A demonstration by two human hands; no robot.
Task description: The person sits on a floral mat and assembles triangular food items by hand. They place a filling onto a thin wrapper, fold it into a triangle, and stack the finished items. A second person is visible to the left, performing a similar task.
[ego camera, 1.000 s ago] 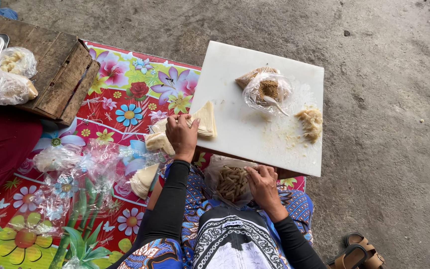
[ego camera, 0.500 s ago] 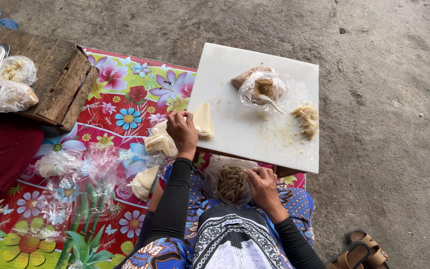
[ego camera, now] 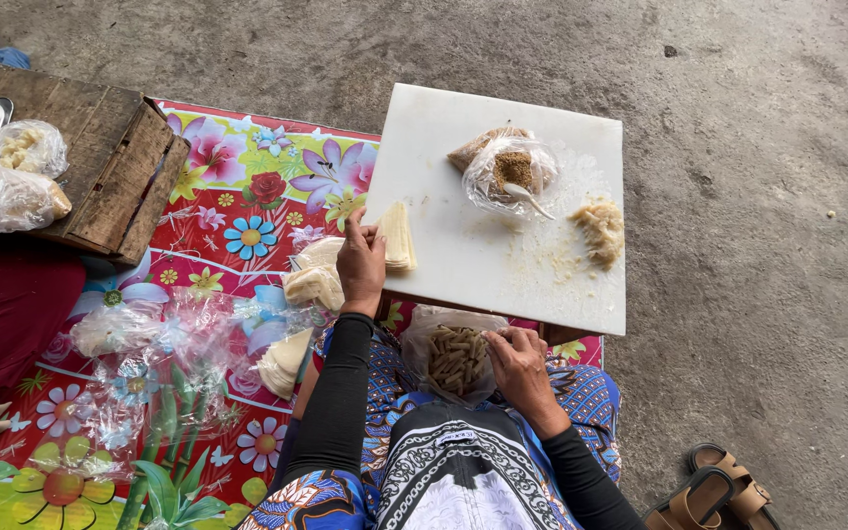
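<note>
My left hand (ego camera: 361,261) rests on a stack of pale thin wrappers (ego camera: 397,236) at the left edge of a white cutting board (ego camera: 463,177). My right hand (ego camera: 518,361) grips the rim of a clear plastic bag of small rolled sticks (ego camera: 455,359) in my lap. A clear bag of brown filling with a white spoon (ego camera: 514,173) lies on the board, and to its right sits a small pile of pale crumbly filling (ego camera: 601,230).
More folded wrappers (ego camera: 312,279) and crumpled clear plastic bags (ego camera: 149,344) lie on a flowered mat (ego camera: 238,196). A wooden crate (ego camera: 110,167) with filled bags (ego camera: 12,186) stands at far left. Concrete floor surrounds; sandals (ego camera: 718,496) lie bottom right.
Both hands stay almost where they were. The view has shifted slightly.
</note>
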